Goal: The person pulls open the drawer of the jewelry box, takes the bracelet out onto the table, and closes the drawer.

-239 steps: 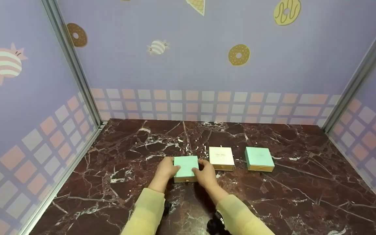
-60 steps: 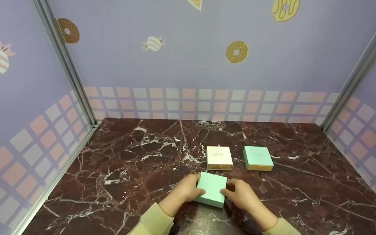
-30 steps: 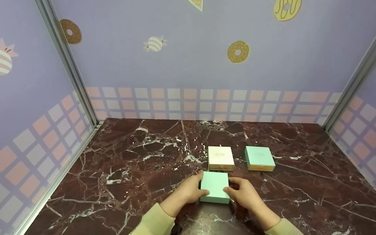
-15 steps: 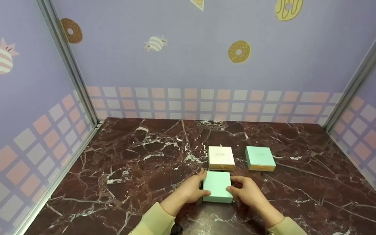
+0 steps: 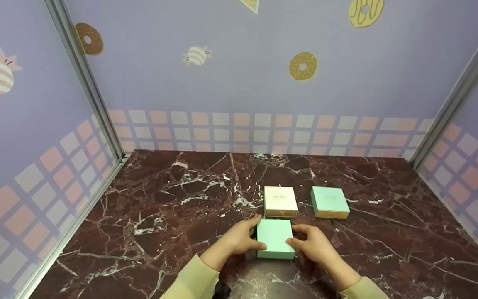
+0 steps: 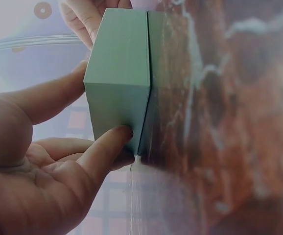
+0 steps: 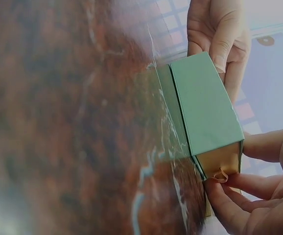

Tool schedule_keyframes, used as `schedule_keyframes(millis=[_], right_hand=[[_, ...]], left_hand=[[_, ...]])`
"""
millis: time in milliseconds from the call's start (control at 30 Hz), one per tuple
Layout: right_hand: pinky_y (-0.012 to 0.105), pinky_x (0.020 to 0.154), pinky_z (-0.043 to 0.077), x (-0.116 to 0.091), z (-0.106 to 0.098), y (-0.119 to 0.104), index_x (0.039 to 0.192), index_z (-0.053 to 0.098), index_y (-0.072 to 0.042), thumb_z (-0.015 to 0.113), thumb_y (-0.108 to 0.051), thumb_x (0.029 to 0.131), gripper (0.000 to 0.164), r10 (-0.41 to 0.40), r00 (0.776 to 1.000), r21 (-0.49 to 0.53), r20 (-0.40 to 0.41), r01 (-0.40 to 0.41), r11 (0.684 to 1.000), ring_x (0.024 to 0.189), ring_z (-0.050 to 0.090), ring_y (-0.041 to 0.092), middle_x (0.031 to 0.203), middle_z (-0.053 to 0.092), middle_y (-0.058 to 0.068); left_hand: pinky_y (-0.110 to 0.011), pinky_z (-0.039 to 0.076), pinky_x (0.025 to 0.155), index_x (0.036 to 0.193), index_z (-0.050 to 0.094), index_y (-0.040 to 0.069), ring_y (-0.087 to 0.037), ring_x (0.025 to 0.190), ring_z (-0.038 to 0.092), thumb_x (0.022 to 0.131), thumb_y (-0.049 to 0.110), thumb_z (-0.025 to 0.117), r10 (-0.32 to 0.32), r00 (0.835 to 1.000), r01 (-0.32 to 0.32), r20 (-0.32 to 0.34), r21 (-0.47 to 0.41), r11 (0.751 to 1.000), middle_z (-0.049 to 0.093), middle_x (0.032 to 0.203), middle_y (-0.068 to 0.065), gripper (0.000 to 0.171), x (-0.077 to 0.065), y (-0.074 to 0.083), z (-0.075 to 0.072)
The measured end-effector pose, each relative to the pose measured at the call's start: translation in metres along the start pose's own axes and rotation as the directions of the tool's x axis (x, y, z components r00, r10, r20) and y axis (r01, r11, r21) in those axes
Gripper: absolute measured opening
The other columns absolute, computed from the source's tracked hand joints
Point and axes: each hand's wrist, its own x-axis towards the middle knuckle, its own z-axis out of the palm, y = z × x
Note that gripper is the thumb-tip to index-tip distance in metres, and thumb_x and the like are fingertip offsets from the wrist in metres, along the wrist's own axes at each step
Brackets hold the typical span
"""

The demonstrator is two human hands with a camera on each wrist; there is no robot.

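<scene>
A mint-green drawer box (image 5: 275,237) lies on the marble-patterned table just in front of a cream box (image 5: 280,201). My left hand (image 5: 239,238) holds its left side, thumb on the top near the front corner; in the left wrist view a fingertip presses the plain green side. On the other side my right hand (image 5: 311,243) holds it, thumb on the top edge. The right wrist view shows the gold drawer end with a small ribbon loop (image 7: 221,175) beside the right fingers. In the head view a plain green side faces me, and the drawer looks closed.
Right of the cream box stands a second green box (image 5: 330,201), its gold drawer front facing me. The dark red marbled table (image 5: 172,241) is bounded by purple patterned walls (image 5: 243,83) at the back and both sides.
Since the oldest frame, the held box has come nearer and to the right, turning so its gold front no longer faces me. Over the last second it has barely shifted.
</scene>
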Motion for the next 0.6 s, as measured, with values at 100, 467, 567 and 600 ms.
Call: schedule_keyframes(millis=[100,467,567,600], right_hand=[[0.043,0.081,0.062,0.0000,0.0000,-0.0004,0.128,0.066,0.009,0.079,-0.016,0.090,0.048,0.016,1.000,-0.003,-0.008,-0.016,1.000,0.099,0.072,0.027,0.114,0.075,0.018],[0.043,0.080,0.062,0.0002,-0.0002,0.0011,0.127,0.066,0.010,0.079,-0.015,0.089,0.047,0.005,1.000,0.008,-0.010,-0.005,1.000,0.098,0.072,0.028,0.111,0.075,0.018],[0.042,0.080,0.062,-0.0001,-0.0007,0.0014,0.127,0.066,0.010,0.079,-0.015,0.090,0.047,-0.008,1.000,0.020,0.003,0.007,1.000,0.099,0.072,0.028,0.112,0.075,0.019],[0.042,0.080,0.063,-0.0003,-0.0009,0.0014,0.127,0.066,0.010,0.079,-0.015,0.090,0.047,-0.010,1.000,0.023,0.008,0.010,1.000,0.099,0.072,0.029,0.113,0.074,0.019]], left_hand=[[-0.054,0.041,0.121,0.157,0.032,-0.010,-0.045,0.148,0.040,0.086,0.012,0.083,0.004,1.000,-0.004,-0.001,-0.010,1.000,0.029,0.165,-0.029,0.090,-0.0001,-0.0005,0.0005],[-0.055,0.044,0.119,0.159,0.032,-0.005,-0.048,0.147,0.041,0.085,0.009,0.084,-0.027,0.999,0.029,0.025,-0.117,0.993,0.032,0.165,-0.026,0.092,0.0044,-0.0034,-0.0008],[-0.055,0.044,0.119,0.158,0.032,-0.005,-0.048,0.147,0.040,0.083,0.006,0.085,-0.030,0.999,0.032,0.019,-0.160,0.987,0.032,0.165,-0.026,0.092,0.0055,-0.0042,-0.0002],[-0.055,0.044,0.119,0.158,0.033,-0.006,-0.049,0.147,0.040,0.083,0.005,0.085,-0.028,0.999,0.030,0.015,-0.166,0.986,0.032,0.165,-0.026,0.092,0.0055,-0.0045,0.0004]])
